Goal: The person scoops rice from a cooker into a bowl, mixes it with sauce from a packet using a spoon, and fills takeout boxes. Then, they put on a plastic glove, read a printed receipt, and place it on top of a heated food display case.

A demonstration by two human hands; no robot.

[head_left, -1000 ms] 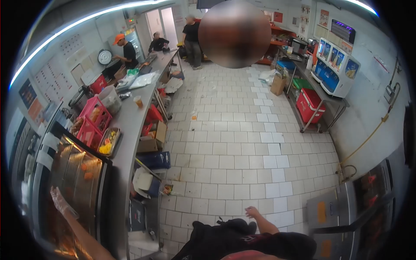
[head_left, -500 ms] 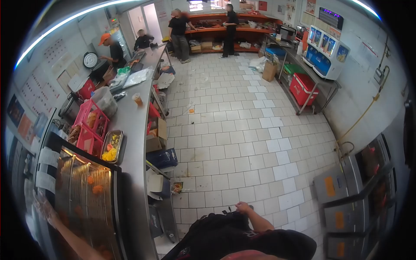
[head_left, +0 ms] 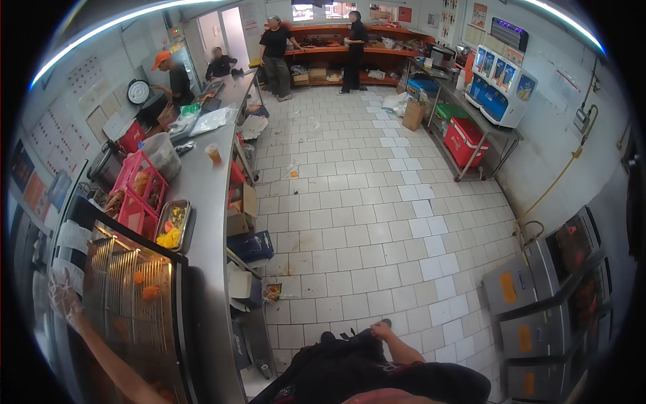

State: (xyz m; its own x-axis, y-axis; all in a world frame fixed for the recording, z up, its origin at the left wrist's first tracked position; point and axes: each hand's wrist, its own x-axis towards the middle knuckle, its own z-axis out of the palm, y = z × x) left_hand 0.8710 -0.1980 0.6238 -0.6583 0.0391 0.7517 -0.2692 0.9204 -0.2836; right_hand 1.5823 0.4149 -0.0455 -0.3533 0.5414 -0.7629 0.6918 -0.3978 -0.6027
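At the lower left, my left hand (head_left: 65, 296), in a clear plastic glove, has its fingers apart at the side of the lit food warmer (head_left: 128, 303), just below the white papers (head_left: 73, 236) on its frame. Orange food pieces (head_left: 151, 293) lie on the wire racks behind the glass. My right hand (head_left: 381, 330) is bare and low beside the dark clothing at my body, its fingers curled; whether anything small is in them I cannot make out.
A long steel counter (head_left: 210, 195) bears a pink crate (head_left: 138, 185), a food tray (head_left: 186, 222) and a cup (head_left: 212, 153). Several people stand or sit farther back. Steel ovens (head_left: 525, 337) stand at the right, with a red cooler (head_left: 464, 143) behind.
The view has turned a little and steadied. My left hand has moved from the warmer's glass to its outer side. My right hand has drawn closer to my body and its fingers have curled in.
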